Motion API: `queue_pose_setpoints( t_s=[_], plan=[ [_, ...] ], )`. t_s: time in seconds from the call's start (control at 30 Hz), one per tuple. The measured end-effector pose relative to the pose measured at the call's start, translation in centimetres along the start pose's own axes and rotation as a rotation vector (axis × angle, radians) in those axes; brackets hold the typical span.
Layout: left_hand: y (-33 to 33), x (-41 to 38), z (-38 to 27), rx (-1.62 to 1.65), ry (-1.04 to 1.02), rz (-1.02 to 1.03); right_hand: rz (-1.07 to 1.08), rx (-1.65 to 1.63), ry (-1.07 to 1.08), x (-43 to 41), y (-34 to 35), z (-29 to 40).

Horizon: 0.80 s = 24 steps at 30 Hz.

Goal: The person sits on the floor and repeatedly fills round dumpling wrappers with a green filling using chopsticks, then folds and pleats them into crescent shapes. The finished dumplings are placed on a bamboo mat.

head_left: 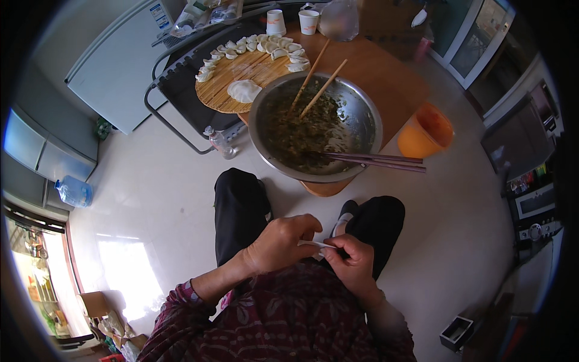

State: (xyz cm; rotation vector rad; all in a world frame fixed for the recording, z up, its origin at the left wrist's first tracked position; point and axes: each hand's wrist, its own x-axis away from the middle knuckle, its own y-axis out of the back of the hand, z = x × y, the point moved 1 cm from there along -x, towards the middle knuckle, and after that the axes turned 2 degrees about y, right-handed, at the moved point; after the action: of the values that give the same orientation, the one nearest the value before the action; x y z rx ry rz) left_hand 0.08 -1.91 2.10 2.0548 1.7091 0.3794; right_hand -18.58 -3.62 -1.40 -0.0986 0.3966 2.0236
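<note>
Between my two hands, above my lap, is a thin white dumpling wrapper [316,244], seen nearly edge-on. My left hand [281,242] has hold of its left side, the fingers curled over it. The right side is pinched between thumb and fingers of my right hand [355,262]. Whether filling lies inside the wrapper cannot be seen. In front of my knees stands a large steel bowl [368,122] with chopped green filling [303,131]. One light wooden pair of chopsticks [323,95] leans in it, and a dark pair [380,159] rests over its near right rim.
Behind the bowl, a round reed tray [244,72] carries a row of folded dumplings [273,45] and a stack of flat wrappers [244,91]. Paper cups [309,22] stand on the wooden table [384,68]. An orange bucket [425,131] is at right, a bottle [220,142] at left.
</note>
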Motion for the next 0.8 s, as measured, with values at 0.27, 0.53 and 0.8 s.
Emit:
queue_pose_setpoints(
  t_s=[0.27, 0.53, 0.8],
  plan=[
    [-0.4, 0.4, 1.4, -0.002, -0.146, -0.083, -0.174, -0.116, -0.090, -0.3, 3.4, -1.7],
    [0.4, 1.5, 4.1, 0.651, 0.292, -0.277, -0.367, -0.309, 0.101, -8.2, 7.4, -0.2],
    [0.7, 1.3, 7.5, 1.083, 0.539, -0.280, -0.107, 0.031, 0.190, -14.8, 8.0, 3.1]
  ],
)
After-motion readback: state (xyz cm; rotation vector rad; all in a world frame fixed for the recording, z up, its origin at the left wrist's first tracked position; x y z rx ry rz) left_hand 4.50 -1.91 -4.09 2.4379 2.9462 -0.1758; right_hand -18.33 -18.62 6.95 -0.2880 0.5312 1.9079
